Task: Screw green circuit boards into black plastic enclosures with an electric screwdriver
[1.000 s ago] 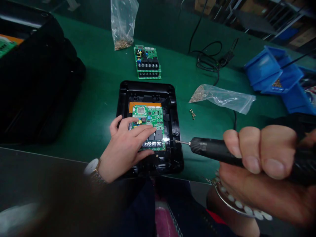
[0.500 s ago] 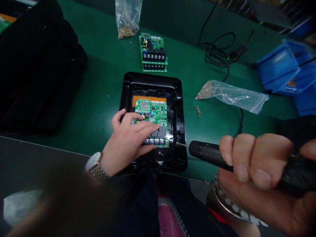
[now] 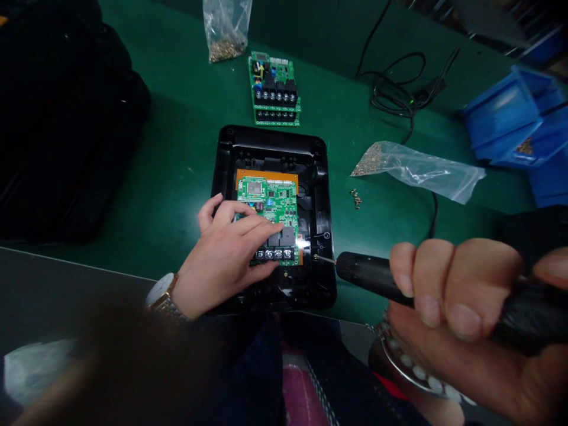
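Green circuit board (image 3: 266, 204) seated in black plastic housing (image 3: 270, 139), on green desk (image 3: 168, 177). Left hand (image 3: 222, 254) lies over board, grip open, fingers pressing down. Right hand (image 3: 452, 296) nearer electric screwdriver (image 3: 368, 272), grip clamped round it. Long axis sideways, bit (image 3: 325, 258) pointing left, tip over housing's right wall, just beside board. Clear bag (image 3: 412, 171) holds brass screws (image 3: 370, 160) (more in blue bin (image 3: 501, 118)).

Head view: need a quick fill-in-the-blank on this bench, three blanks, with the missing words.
The left hand rests on a green circuit board seated in a ____ plastic housing.
The right hand grips an electric screwdriver, and the left wrist wears a ____.
The storage bins at the upper right are ____.
Missing words: black, wristwatch, blue.
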`<action>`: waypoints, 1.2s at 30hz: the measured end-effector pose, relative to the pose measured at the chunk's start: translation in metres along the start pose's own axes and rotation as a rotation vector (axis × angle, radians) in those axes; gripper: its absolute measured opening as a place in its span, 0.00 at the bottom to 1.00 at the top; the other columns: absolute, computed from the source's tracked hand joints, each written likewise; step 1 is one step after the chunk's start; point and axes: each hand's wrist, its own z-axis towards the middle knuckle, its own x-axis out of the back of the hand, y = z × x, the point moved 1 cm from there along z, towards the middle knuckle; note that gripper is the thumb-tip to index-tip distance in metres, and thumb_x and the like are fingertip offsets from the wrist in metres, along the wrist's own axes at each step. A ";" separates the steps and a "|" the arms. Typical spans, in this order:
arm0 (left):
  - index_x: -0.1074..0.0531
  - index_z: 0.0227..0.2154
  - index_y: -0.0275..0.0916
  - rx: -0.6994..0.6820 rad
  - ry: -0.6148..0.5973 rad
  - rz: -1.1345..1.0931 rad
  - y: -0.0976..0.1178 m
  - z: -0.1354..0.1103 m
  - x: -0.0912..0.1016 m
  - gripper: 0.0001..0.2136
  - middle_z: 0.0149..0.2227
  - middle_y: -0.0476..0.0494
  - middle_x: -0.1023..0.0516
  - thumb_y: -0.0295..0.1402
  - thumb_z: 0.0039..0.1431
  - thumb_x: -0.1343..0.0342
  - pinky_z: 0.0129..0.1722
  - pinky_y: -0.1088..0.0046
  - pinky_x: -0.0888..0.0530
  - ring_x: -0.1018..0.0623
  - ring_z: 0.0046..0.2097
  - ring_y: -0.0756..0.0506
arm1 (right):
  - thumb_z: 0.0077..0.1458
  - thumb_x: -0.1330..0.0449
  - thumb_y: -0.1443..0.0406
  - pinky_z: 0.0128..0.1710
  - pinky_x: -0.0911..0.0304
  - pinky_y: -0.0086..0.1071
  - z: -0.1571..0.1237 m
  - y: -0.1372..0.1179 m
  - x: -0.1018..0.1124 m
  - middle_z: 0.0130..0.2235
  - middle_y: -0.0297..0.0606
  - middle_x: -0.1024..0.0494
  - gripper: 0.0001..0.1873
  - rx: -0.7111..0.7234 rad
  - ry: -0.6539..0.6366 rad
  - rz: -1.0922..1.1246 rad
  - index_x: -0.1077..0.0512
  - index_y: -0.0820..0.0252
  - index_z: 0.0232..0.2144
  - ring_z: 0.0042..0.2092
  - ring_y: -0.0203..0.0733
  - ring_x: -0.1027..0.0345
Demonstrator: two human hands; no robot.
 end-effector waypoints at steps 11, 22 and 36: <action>0.29 0.55 0.50 0.016 -0.017 0.000 -0.001 0.000 0.001 0.23 0.49 0.50 0.23 0.40 0.56 0.35 0.66 0.41 0.52 0.33 0.58 0.37 | 0.65 0.41 0.62 0.29 0.41 0.44 0.003 0.001 0.002 0.22 0.28 0.30 0.01 0.000 0.006 0.027 0.31 0.51 0.39 0.22 0.37 0.38; 0.28 0.54 0.49 0.019 -0.007 0.011 0.000 -0.001 0.002 0.22 0.50 0.48 0.23 0.41 0.57 0.36 0.66 0.41 0.52 0.32 0.57 0.36 | 0.59 0.33 0.57 0.27 0.41 0.40 0.010 -0.006 -0.017 0.20 0.25 0.31 0.13 0.000 0.008 -0.094 0.34 0.53 0.32 0.20 0.34 0.42; 0.29 0.55 0.49 0.008 0.009 -0.003 -0.001 -0.002 0.000 0.21 0.51 0.53 0.22 0.41 0.59 0.37 0.67 0.43 0.53 0.32 0.57 0.37 | 0.56 0.31 0.59 0.30 0.41 0.40 0.001 0.014 -0.031 0.25 0.29 0.32 0.16 0.000 -0.048 0.013 0.32 0.55 0.40 0.25 0.34 0.40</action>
